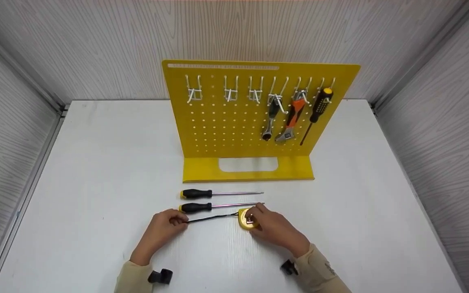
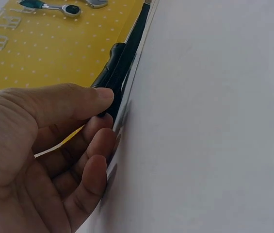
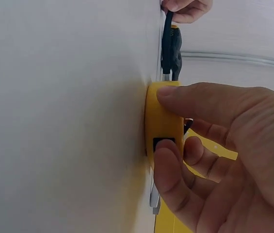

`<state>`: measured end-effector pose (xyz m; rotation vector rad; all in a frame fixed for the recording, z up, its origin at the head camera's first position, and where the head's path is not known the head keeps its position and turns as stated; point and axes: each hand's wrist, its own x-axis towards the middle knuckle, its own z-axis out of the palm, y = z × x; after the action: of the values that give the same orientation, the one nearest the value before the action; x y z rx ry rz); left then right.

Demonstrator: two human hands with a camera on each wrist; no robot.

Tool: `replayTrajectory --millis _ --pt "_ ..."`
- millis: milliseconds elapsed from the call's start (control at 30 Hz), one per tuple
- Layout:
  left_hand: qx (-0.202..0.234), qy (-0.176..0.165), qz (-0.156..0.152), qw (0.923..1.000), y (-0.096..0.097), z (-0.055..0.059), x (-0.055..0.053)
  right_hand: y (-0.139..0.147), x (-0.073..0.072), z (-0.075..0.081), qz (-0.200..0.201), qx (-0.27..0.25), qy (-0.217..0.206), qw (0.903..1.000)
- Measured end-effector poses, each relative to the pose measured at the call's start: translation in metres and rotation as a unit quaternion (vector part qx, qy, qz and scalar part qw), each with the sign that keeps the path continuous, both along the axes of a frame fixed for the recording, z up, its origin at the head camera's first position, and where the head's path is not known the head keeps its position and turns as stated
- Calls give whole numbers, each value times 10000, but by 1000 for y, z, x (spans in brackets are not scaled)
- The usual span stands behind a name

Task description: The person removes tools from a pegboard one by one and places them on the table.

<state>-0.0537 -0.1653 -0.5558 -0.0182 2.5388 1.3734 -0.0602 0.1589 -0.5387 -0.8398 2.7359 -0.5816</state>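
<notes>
tape measure point(image 1: 243, 224): partly hidden (right fingers point(image 1: 253, 212)) | sleeve mark point(image 1: 329, 267): blurred, perhaps lettering

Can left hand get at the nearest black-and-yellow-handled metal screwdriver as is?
Likely yes: the left hand is close to the screwdriver, nothing visible between. But it pinches the thin black strap on the round yellow tape measure, so would probably need to let go.

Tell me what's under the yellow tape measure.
White tabletop shows around the tape measure, gripped by the right hand; the patch directly beneath is covered and cannot be seen.
</notes>
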Motion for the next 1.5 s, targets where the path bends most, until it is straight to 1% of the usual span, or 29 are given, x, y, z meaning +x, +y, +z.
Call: replayTrajectory --millis 133,233,367,467,567,733,900,967,1067,1167,1300,1500 --pt "-45 -19 132 9999 0 3 1 4 0 2 23 -228 -141 9996" --pt "-106 77 214 9997 -1 6 0 8 -1 3 44 -494 -157 9986" --pt "-36 247 292 9993 -1 11 -1 16 -4 5 -104 -882 -213 9958" --pt "44 374 357 9987 -1 15 -3 22 -8 7 -317 -1114 -191 9931" --pt "110 486 417 9979 -1 19 -6 29 -13 12 -673 -1309 -259 9888" --pt "209 620 512 9965 3 29 -12 38 -20 20 -1242 -1605 -455 9781" --pt "325 670 605 9954 10 37 -20 46 -26 22 -1474 -1841 -433 9708" --pt "445 641 621 9950 14 38 -23 48 -28 22 -1570 -1921 -467 9676" --pt "658 660 574 9940 22 42 -27 50 -30 20 -1746 -2141 -625 9590" --pt "852 812 476 9919 30 46 -31 51 -34 18 -1899 -2407 -805 9484" --pt "948 1017 437 9893 40 53 -37 51 -39 16 -2174 -2664 -939 9343" --pt "1078 1106 479 9868 52 66 -48 49 -47 19 -2642 -2815 -1092 9160"
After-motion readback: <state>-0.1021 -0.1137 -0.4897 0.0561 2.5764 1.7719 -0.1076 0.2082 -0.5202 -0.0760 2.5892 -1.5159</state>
